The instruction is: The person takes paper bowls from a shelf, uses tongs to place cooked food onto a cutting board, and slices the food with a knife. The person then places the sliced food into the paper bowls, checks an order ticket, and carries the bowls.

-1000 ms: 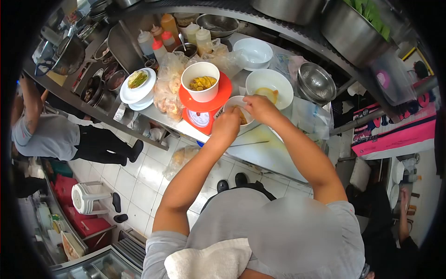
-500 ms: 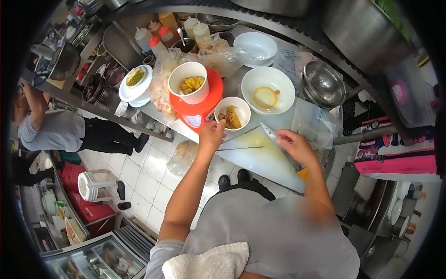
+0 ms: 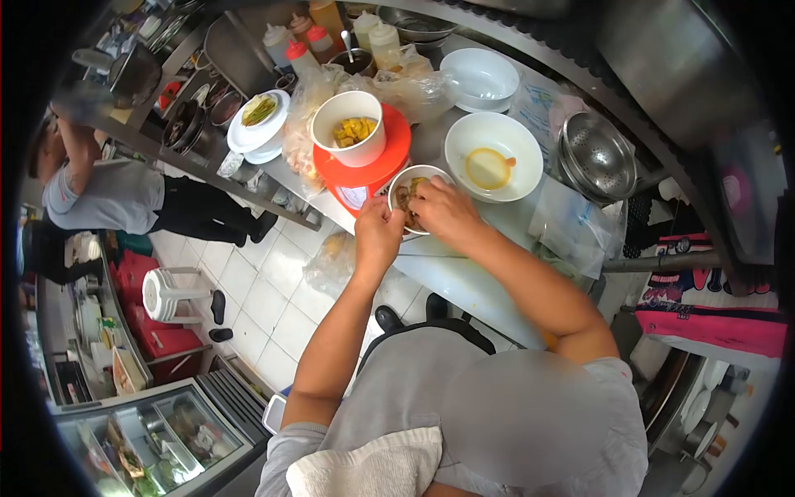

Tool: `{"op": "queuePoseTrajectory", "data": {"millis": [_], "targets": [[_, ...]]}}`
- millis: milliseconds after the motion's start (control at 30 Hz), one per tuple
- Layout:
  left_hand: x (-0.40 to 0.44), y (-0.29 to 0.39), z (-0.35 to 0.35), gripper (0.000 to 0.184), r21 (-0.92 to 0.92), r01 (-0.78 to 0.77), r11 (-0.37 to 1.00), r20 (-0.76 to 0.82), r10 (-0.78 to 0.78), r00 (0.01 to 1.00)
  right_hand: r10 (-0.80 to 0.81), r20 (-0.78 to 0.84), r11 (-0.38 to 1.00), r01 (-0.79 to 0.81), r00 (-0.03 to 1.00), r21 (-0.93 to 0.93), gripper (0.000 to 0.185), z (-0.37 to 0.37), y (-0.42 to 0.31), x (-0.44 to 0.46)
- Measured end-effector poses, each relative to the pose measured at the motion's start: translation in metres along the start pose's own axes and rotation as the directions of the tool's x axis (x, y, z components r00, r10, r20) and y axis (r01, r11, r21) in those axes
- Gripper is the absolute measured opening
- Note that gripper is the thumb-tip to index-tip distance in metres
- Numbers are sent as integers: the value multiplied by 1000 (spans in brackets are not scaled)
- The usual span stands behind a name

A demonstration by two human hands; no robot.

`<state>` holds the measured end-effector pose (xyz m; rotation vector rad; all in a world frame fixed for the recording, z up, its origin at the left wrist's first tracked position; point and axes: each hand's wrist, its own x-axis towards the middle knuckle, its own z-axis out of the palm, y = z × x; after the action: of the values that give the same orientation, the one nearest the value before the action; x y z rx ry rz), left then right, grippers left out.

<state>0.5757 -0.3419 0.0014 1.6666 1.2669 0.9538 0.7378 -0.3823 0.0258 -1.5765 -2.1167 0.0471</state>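
Note:
Both my hands meet at a small white bowl [image 3: 399,185] on the near edge of the work table. My left hand [image 3: 378,238] is closed at the bowl's left rim, its fingertips pinched against the brown cooked food [image 3: 404,195] inside. My right hand [image 3: 447,212] reaches in from the right with its curled fingers down in the same food. Just behind stands a red scale [image 3: 352,178] bearing a tall white tub [image 3: 367,151] of yellow chunks. Beside my right hand is a larger white bowl [image 3: 517,141] with a little yellowish liquid.
Squeeze bottles [image 3: 301,58] and plastic bags line the back. Steel colanders [image 3: 598,153] and a clear plastic bag [image 3: 567,228] are at right, a plate of green stalks [image 3: 260,112] at left. A co-worker [image 3: 108,195] stands far left. The cutting board [image 3: 464,286] lies under my right forearm.
My right hand has moved left from beside the knife on the cutting board into the small bowl. My left hand has stayed at its rim. The view has shifted slightly.

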Motion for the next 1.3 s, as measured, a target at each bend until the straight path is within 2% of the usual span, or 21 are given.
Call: {"op": "queuePoseTrajectory", "data": {"millis": [33, 167, 233, 267, 300, 367, 467, 600, 667, 767, 833, 967, 1000, 1033, 1100, 1133, 1200, 1300], "targets": [[-2, 0, -6, 26, 2, 38, 999, 17, -38, 999, -15, 56, 989, 23, 998, -147, 12, 2, -2, 2], [-9, -5, -20, 24, 7, 68, 998, -21, -68, 997, 32, 113, 985, -13, 993, -170, 12, -21, 1, 6], [-16, 27, -29, 23, -130, 343, 930, 60, -338, 939, 48, -7, 972, -45, 999, 232, 16, -46, 1, 12], [-18, 26, -31, 23, -135, 344, 929, 54, -340, 939, 87, 18, 942, -88, 996, 324, 17, -58, 5, 14], [-21, 24, -32, 23, -163, 325, 931, 49, -322, 946, 82, 23, 942, -85, 996, 324, 17, -69, 3, 14], [-24, 17, -37, 22, -196, 295, 935, 32, -294, 955, 244, 54, 846, -240, 968, 476, 18, -86, 3, 20], [-28, -28, -52, 23, -1, 97, 995, -60, -97, 993, 281, 41, 844, -268, 959, 466, 19, -90, 10, 22], [-40, -12, -100, 25, 134, 115, 984, -79, -105, 991, 323, 7, 807, -279, 946, 520, 20, -76, 14, 35], [-42, 5, -119, 20, 290, 100, 952, -86, -78, 993, 320, 1, 806, -272, 948, 526, 21, -69, 8, 47], [-29, 29, -130, 13, 392, 17, 920, -54, 5, 999, 327, -35, 817, -264, 944, 512, 22, -72, -3, 59], [-11, 35, -132, 31, 466, -140, 873, 6, 155, 988, 327, 18, 810, -290, 945, 509, 23, -81, 0, 54], [28, 78, -129, 52, 439, -264, 859, 185, 201, 962, 455, 29, 773, -410, 890, 484, 24, -92, 27, 14], [39, 80, -128, 54, 435, -288, 853, 232, 203, 951, 467, -19, 758, -389, 884, 524, 21, -92, 34, -3], [50, 82, -126, 54, 432, -294, 853, 242, 205, 948, 476, -22, 756, -396, 879, 522, 21, -93, 40, -21], [68, 86, -125, 52, 438, -376, 817, 424, 182, 887, 585, 42, 669, -511, 810, 539, 21, -94, 49, -58], [75, 84, -124, 48, 457, -405, 792, 466, 174, 867, 595, 43, 662, -520, 803, 541, 21, -92, 53, -77], [84, 84, -124, 47, 447, -404, 798, 510, 144, 848, 676, 87, 595, -612, 731, 520, 19, -87, 58, -113], [91, 85, -123, 38, 443, -397, 804, 542, 112, 833, 739, 116, 504, -659, 664, 558, 20, -81, 56, -151]]}}
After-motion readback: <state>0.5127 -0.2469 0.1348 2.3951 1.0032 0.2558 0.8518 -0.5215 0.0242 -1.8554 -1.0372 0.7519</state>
